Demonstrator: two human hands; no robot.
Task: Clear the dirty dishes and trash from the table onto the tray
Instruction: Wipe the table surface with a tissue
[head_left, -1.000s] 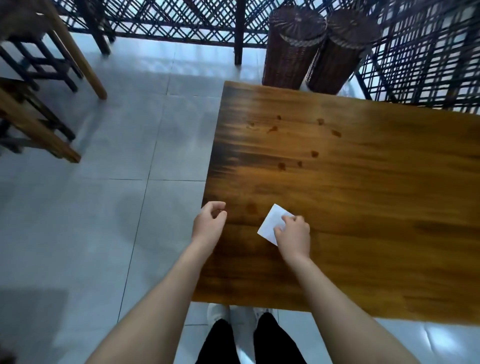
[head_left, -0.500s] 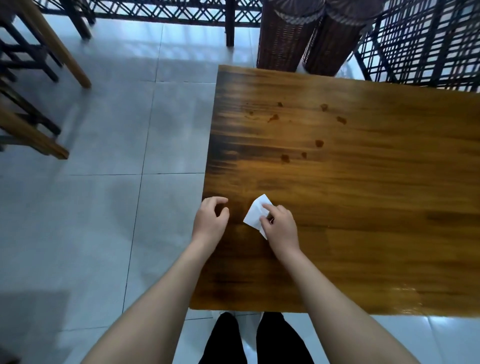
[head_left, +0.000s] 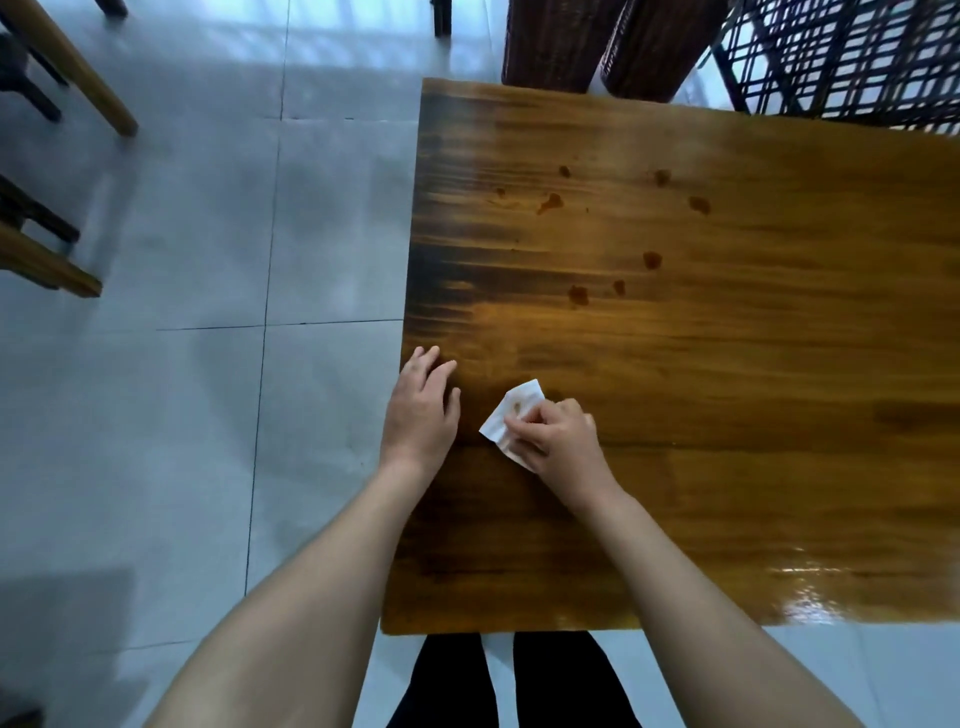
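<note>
A white paper napkin (head_left: 511, 413) with a brown stain on it lies near the left edge of the wooden table (head_left: 727, 364). My right hand (head_left: 558, 441) pinches its near corner with curled fingers. My left hand (head_left: 423, 410) rests flat on the table's left edge just beside the napkin, fingers straight. Several dark brown spots (head_left: 579, 295) mark the tabletop farther back. No tray or dishes are in view.
Two woven brown stools (head_left: 602, 41) stand at the table's far edge, with a dark lattice screen (head_left: 852, 57) to the right. Wooden chair legs (head_left: 67, 67) stand on the grey tiled floor at the left. My legs show below the near edge.
My right hand has slid the napkin leftward toward my left hand and turned it up, showing a brown stain. My left hand's fingers have straightened onto the table edge.
</note>
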